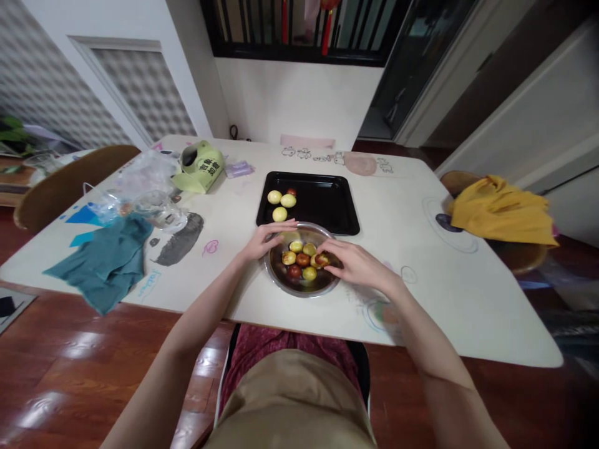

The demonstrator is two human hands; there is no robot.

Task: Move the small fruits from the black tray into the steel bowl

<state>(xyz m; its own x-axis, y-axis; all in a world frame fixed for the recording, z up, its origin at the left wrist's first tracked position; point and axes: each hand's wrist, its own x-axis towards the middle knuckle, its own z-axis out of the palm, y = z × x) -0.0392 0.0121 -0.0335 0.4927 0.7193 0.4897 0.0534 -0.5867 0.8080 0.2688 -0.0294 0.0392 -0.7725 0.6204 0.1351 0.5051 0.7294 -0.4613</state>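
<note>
A round metal bowl (275, 282) stands near the table's front edge. In it lie several small round fruits, some yellow like this yellow fruit (309, 273), others reddish brown like this brown fruit (302, 259); their exact kind is unclear. My right hand (353, 262) reaches over the bowl's right side, thumb and fingers closed on a mottled red-brown fruit (322, 259). Across the bowl's left rim lies my left hand (264, 241), fingers stretched out and holding no fruit. Just behind the bowl, a black tray (322, 202) carries yellow fruits (288, 201) and a red fruit (291, 192) at its left.
On the white table (435, 293), a teal cloth (105, 255) hangs over the front left edge. Clear plastic packaging (159, 209) and a light-green visor-like item (202, 168) sit behind it. A yellow cloth (503, 209) drapes over a chair at the right.
</note>
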